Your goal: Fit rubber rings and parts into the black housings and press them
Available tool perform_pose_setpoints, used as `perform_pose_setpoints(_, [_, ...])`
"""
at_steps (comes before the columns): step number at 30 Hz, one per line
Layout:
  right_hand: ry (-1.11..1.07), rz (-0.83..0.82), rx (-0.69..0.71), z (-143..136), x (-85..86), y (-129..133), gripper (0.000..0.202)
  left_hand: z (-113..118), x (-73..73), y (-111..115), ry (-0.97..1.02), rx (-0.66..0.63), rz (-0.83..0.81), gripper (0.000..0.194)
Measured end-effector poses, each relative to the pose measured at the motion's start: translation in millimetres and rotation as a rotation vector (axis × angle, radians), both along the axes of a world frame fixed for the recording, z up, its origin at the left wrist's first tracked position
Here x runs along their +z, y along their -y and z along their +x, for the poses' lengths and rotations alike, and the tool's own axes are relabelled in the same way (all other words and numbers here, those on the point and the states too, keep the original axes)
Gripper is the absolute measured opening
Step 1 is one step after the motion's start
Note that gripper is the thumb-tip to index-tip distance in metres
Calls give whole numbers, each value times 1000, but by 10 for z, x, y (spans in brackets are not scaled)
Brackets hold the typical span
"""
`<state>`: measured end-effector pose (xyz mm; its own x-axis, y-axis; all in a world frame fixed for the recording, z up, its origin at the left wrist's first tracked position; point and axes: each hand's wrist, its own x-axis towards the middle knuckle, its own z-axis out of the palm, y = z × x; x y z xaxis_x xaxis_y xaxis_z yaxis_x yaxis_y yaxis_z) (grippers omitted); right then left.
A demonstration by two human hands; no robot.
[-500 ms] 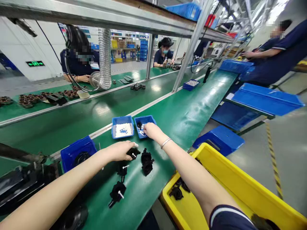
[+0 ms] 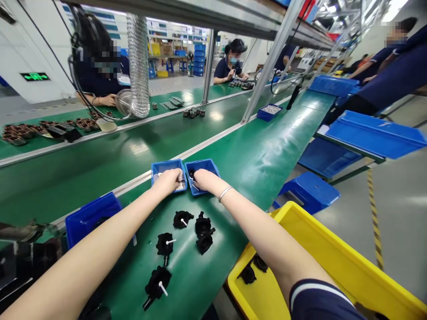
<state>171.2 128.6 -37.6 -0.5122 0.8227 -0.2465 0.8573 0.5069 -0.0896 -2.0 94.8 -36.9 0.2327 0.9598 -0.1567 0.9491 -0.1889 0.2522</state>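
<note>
Left hand (image 2: 170, 181) is inside the left tray (image 2: 167, 165) among white bits (image 2: 180, 186), fingertips hidden, so its grip cannot be told; below it on the desk (image 2: 240, 151) lie three black parts (image 2: 162, 244) bearing white pins (image 2: 183, 222); right hand (image 2: 204, 179) is in the right tray (image 2: 204, 164), grip likewise unclear; two more black parts lie below that; pinching single pieces by feel, wrists high above the pins, would suit.

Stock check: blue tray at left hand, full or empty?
Not empty: white pieces show in the blue tray beside the left hand. How full, cannot tell; hand covers much.
</note>
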Motion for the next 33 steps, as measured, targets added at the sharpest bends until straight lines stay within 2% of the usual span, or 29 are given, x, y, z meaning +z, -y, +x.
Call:
perform_pose_setpoints(3, [-61,-66,-24,6,-49,-42,28,-19,-48,-50,27,20,10,21])
perform_pose_setpoints(8, [-245,-158,-106,56,-45,-133,21,-95,-27,-119,96,76,8,19])
perform_pose_setpoints(13, [-621,-240,-223,237,47,-86,13,-156,3,-88,240,142,-23,21])
perform_pose_setpoints(17, [-988,-350,-301,414,146,118,17,-143,164,50,442,258,16,17])
perform_pose_setpoints(21, [-1269,-465,-313,548,287,520,36,-39,435,433,783,296,-59,19])
perform_pose_setpoints(25, [-1422,-541,-294,596,419,1025,42,68,626,1044,1068,290,-211,35])
perform_pose_setpoints(29, [-1511,-695,-278,566,436,1550,36,128,658,1597,1374,442,-419,44])
perform_pose_setpoints(33, [-1437,-750,-311,489,335,1994,33,183,574,1906,1454,540,-418,41])
